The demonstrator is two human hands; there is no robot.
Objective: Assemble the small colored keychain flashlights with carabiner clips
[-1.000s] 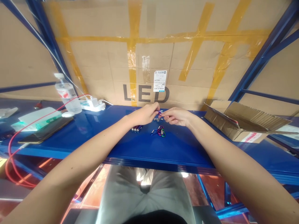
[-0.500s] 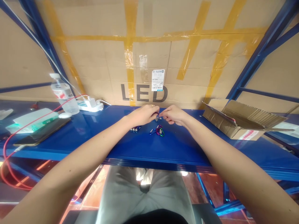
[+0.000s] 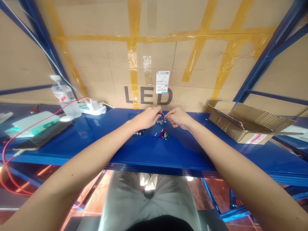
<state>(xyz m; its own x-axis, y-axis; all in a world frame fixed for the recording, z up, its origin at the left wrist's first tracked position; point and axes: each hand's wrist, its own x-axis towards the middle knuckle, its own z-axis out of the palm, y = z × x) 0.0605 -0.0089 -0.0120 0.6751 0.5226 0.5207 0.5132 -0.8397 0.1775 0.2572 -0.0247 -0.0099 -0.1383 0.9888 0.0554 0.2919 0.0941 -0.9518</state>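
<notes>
My left hand [image 3: 148,117] and my right hand [image 3: 178,117] meet fingertip to fingertip above the blue shelf [image 3: 168,150]. Between them they pinch a small purple clip [image 3: 163,115] with a bit of silver metal on it. Just below the hands lies a small heap of coloured carabiner clips [image 3: 163,134], blue, purple and green. A few small silver metal parts [image 3: 139,133] lie to the left of that heap, under my left wrist. More silver bits [image 3: 160,122] sit right under the held clip.
A plastic water bottle [image 3: 65,96], a white power strip [image 3: 92,108] with a red cable [image 3: 29,128], a dark phone [image 3: 40,136] and white packets stand at the left. An open cardboard box [image 3: 250,126] lies at the right. A taped cardboard wall marked LED [image 3: 148,95] closes the back.
The hands have stayed together at the same spot, only shifting slightly; the purple clip now shows between the fingertips. The camera has dipped a little.
</notes>
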